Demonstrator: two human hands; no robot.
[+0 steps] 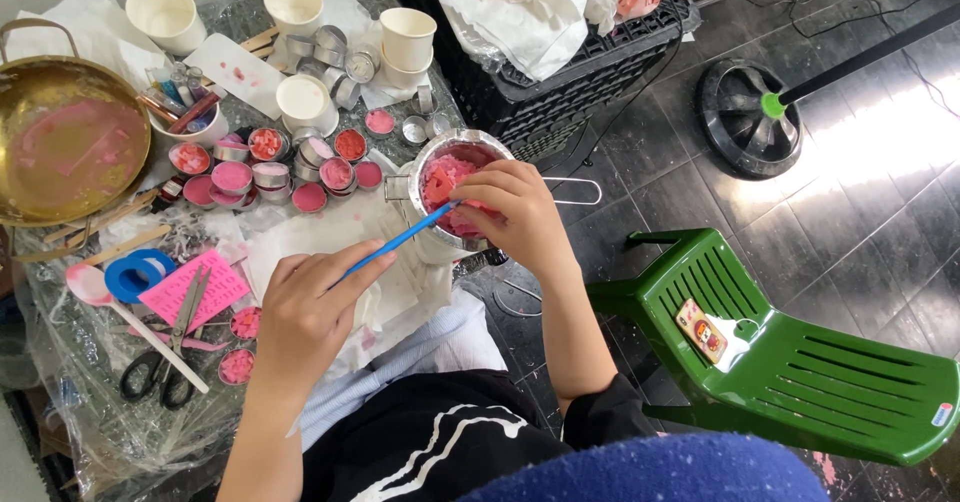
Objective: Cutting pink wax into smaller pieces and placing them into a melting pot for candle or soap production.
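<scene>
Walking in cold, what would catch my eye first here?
Probably the metal pot of pink wax chunks at centre: the right hand grips its rim while the left hand pokes a blue stick into it. Left of it sit small tins of pink wax and a brass pan; a green plastic chair stands at right.

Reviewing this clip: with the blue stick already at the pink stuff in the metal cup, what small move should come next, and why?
Probably a short push of the blue stick deeper into the pink chunks. The left hand holds the stick with its tip just at the rim of the metal cup, the right hand steadies that cup, and the pink material looks lumpy.
</scene>
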